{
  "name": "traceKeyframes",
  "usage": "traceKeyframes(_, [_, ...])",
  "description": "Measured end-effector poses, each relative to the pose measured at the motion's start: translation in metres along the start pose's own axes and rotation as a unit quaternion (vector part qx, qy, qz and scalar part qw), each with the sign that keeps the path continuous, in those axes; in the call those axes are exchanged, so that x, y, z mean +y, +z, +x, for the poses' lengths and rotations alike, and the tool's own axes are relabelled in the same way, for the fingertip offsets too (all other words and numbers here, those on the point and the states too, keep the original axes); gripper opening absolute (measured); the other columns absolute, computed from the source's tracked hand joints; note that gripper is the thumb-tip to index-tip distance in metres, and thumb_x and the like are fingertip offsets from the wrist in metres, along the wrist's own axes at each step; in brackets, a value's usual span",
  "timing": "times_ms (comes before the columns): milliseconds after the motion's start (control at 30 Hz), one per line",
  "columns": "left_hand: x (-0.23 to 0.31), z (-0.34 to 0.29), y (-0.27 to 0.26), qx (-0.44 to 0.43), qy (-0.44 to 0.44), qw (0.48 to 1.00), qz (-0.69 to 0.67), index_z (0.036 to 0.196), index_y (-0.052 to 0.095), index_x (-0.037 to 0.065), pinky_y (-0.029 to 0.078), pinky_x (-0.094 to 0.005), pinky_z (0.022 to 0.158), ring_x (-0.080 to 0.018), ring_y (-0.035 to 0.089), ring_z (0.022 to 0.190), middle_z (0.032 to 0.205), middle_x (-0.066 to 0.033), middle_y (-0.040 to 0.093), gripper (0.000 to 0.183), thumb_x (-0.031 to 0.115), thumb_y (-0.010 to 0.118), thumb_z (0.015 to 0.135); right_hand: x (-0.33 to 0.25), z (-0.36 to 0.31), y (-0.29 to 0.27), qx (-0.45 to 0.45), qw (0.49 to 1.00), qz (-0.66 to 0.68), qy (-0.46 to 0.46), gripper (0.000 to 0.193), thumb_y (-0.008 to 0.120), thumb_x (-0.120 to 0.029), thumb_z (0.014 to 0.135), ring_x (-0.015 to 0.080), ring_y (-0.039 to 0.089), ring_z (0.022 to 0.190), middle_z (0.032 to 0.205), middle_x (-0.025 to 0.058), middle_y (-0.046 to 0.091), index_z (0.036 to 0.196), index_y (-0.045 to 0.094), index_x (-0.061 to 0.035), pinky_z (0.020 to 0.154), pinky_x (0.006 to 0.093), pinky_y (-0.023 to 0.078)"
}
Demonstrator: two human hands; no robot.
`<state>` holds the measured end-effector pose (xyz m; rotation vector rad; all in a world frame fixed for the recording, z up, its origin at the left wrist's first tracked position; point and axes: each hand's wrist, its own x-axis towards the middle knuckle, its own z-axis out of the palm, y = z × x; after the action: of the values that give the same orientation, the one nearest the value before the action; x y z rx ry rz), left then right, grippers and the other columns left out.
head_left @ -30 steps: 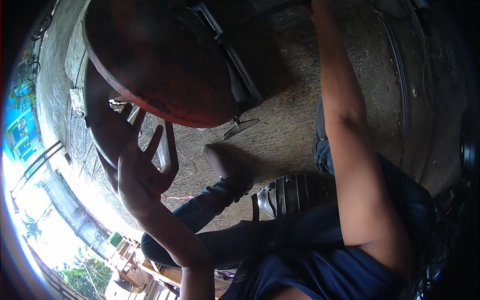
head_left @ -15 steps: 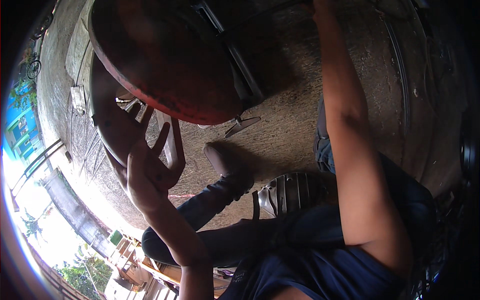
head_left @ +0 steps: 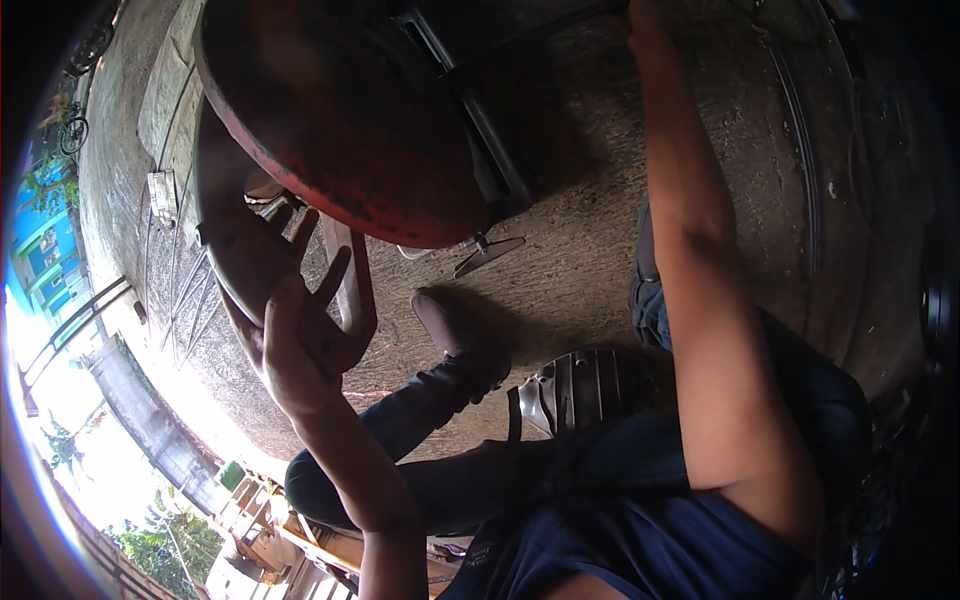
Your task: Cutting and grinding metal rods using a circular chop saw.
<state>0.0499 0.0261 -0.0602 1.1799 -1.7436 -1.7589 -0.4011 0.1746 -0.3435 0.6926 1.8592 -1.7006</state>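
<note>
My left hand (head_left: pixel 305 350) holds a dark, curved metal plate (head_left: pixel 240 250) with small holes, its thumb pressed on the face. Some of its fingers are spread behind the plate. Just above is a large, round red metal piece (head_left: pixel 350 205), worn along its rim and dark inside. A black metal bar frame (head_left: pixel 475 115) stands against its right side. My right arm stretches up to the top edge, where my right hand (head_left: pixel 643 18) is partly cut off and in shadow. A thin dark rod (head_left: pixel 540 28) runs to that hand; the fingers are too dim to read.
My shoe (head_left: pixel 437 315) rests on the rough concrete floor (head_left: pixel 570 270). A small pointed metal piece (head_left: pixel 488 257) is below the red rim. Beside my leg lies a ribbed dark metal part (head_left: pixel 580 390). Thin rods (head_left: pixel 195 300) lie at left, near a pale block (head_left: pixel 162 197).
The red round piece and the plate in my left hand have shifted slightly right and down in the view. My left hand moved along with them; my right arm looks nearly the same.
</note>
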Motion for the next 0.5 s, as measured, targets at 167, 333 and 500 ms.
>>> traceKeyframes(167, [0.004,-0.004,0.009,0.041,0.003,0.999,0.019,0.134,0.038,-0.004,0.055,-0.0430,0.073,-0.0318,0.054,0.111,0.134,-0.0203,0.047,0.052,0.027,0.045,0.093,0.012,0.017,-0.005,-0.015,0.997,0.055,-0.048,0.049,0.056,-0.032,0.093,0.0273,0.055,0.107,0.129,0.0125,0.051,0.133,0.047,-0.0050,0.089,0.0425,0.045])
traceKeyframes(333, [0.004,-0.003,0.002,0.047,-0.008,0.999,0.008,0.120,0.050,-0.009,0.046,-0.0230,0.047,-0.0132,0.056,0.055,0.113,-0.0199,0.059,0.042,0.025,0.044,0.095,0.022,0.026,0.008,-0.009,0.987,0.127,-0.098,0.047,0.064,-0.022,0.087,0.0289,0.059,0.103,0.121,0.0138,0.055,0.127,0.048,-0.0027,0.074,0.0424,0.058])
traceKeyframes(500, [-0.016,0.010,-0.004,0.047,-0.019,0.997,-0.059,0.141,0.028,0.002,0.053,-0.0249,0.049,-0.0292,0.066,0.088,0.113,-0.0202,0.054,0.069,0.004,0.057,0.079,0.019,0.074,-0.015,0.010,0.987,0.085,-0.138,0.052,0.067,-0.021,0.084,0.0291,0.056,0.108,0.125,0.0138,0.052,0.129,0.047,-0.0027,0.074,0.0427,0.060])
